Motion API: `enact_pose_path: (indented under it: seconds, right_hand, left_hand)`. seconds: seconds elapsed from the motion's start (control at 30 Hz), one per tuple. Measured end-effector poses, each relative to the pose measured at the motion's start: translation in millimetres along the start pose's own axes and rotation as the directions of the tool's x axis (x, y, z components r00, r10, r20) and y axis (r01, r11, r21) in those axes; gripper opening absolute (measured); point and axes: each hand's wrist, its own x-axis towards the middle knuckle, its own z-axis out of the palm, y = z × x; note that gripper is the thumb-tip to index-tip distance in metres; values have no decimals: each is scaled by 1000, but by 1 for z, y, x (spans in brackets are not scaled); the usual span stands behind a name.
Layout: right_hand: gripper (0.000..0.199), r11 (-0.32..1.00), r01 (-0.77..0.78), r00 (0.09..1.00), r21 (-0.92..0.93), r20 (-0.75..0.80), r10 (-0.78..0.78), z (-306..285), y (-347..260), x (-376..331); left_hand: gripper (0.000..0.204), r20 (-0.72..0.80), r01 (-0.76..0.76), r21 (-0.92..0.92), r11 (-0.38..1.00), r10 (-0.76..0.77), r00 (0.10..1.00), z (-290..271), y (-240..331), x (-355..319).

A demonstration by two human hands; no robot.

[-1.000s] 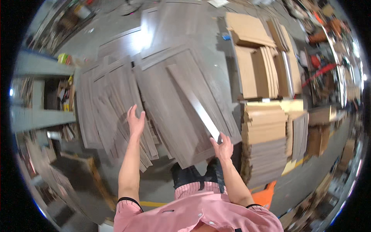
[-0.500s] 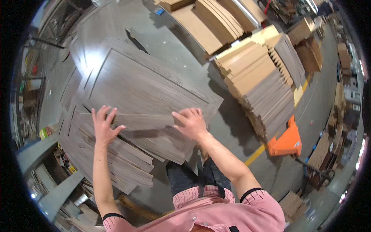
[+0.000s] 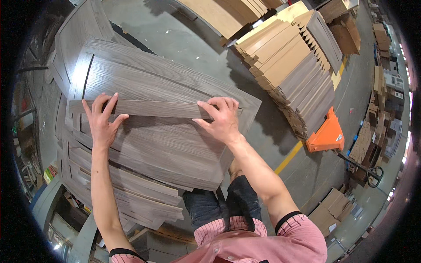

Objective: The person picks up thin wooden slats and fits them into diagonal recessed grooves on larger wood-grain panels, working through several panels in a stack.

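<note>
A narrow grey wood-grain strip (image 3: 158, 109) lies crosswise over a grey wood-grain panel (image 3: 175, 147) with a framed, grooved border. My left hand (image 3: 103, 122) grips the strip near its left end, fingers over the far edge and thumb at the near edge. Around the right end, my right hand (image 3: 222, 117) is closed in the same way. A shadow falls on the panel below the strip, and whether the two touch I cannot tell. Several more grey strips (image 3: 149, 188) are stacked at the panel's near left.
Another grey panel (image 3: 81, 37) stands at the far left. To the right, stacked tan and grey boards (image 3: 280, 65) sit by an orange pallet jack (image 3: 325, 133). A yellow line (image 3: 288, 157) crosses the floor, and cardboard (image 3: 331, 206) lies at the lower right.
Both hands have moved farther from my body over the panel, carrying the strip with them. My view has shifted too, and the picture is sharper.
</note>
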Motion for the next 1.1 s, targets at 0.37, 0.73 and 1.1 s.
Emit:
enact_pose_path:
  seconds: [0.37, 0.73, 1.1]
  right_hand:
    - [51, 998, -61, 998, -3, -15, 61, 10, -13, 11]
    - [57, 995, -33, 999, -97, 21, 35, 9, 4, -6]
    - [59, 985, 1, 996, -171, 83, 13, 9, 11, -8]
  left_hand:
    - [80, -230, 122, 7, 993, -117, 966, 4, -67, -5]
    - [81, -174, 233, -141, 962, -256, 951, 47, -59, -3]
    - [85, -114, 286, -168, 943, -307, 945, 47, -57, -14]
